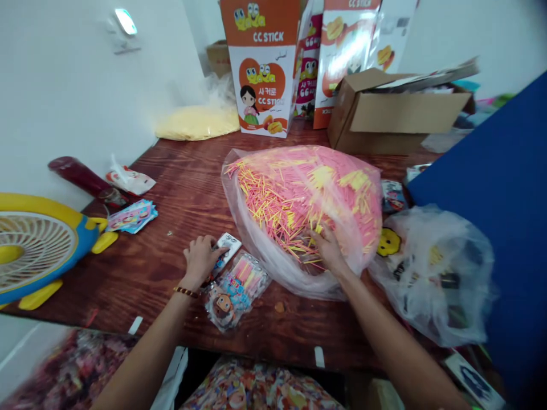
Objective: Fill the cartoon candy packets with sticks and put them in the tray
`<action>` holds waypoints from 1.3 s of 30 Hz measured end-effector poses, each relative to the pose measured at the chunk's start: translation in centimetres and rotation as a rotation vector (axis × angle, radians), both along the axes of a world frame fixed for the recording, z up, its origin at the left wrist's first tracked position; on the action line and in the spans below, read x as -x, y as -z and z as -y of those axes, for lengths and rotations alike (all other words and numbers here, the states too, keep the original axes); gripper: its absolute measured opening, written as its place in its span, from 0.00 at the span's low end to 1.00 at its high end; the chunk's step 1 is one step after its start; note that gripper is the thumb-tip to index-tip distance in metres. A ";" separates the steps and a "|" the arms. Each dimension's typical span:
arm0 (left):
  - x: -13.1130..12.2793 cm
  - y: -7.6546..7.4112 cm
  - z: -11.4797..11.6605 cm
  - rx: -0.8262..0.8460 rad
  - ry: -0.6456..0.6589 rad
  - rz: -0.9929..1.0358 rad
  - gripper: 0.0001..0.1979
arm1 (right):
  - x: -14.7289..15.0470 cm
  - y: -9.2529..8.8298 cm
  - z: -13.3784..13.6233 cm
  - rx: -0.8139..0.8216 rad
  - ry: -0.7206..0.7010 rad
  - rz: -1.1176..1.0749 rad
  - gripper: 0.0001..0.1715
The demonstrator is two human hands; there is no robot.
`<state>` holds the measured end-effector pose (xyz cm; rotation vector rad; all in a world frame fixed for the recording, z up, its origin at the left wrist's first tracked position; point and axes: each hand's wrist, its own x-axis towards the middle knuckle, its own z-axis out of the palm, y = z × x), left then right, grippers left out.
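Observation:
A large clear plastic bag (252, 219) lies open on the wooden table, full of thin pink and yellow sticks (273, 205). My right hand (330, 247) reaches into its mouth, fingers bent together on some sticks; their tips are partly hidden. To the left, my left hand (200, 261) grips a small printed packet (228, 246), the thumb lying across it. Right beside that hand, flat on the table, is a clear printed pouch (237, 290) with pink and yellow sticks showing through and a cartoon figure at its lower end.
A yellow and blue fan (43, 250) stands at left, near printed sachets (133, 216) and a dark red cylinder (81, 173). Behind are a yellow bag (199, 122), a CC Stick carton (262, 68) and an open cardboard box (401, 114). A filled plastic bag (436, 273) sits right, before a blue panel (504, 199).

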<state>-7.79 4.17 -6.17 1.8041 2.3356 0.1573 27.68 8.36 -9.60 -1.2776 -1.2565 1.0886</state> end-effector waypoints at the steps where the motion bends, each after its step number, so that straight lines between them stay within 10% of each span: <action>1: 0.2 0.4 -0.2 -0.009 -0.006 0.015 0.18 | 0.0 0.1 0.4 0.008 0.002 -0.001 0.15; 16: 1.9 1.5 -0.3 -0.248 0.027 0.461 0.14 | -0.2 -0.2 1.1 0.102 0.003 -0.099 0.18; 25: -0.1 -4.5 0.0 -0.246 0.006 0.888 0.16 | 1.4 -5.1 1.8 0.232 -0.080 -0.589 0.21; 32: -7.9 -6.8 1.6 -0.027 0.271 1.116 0.13 | 3.6 -7.9 3.3 0.065 -0.226 -0.143 0.16; 39: -9.5 -6.7 1.9 0.039 0.348 1.145 0.13 | 5.0 -11.0 4.1 -0.253 -0.508 0.452 0.10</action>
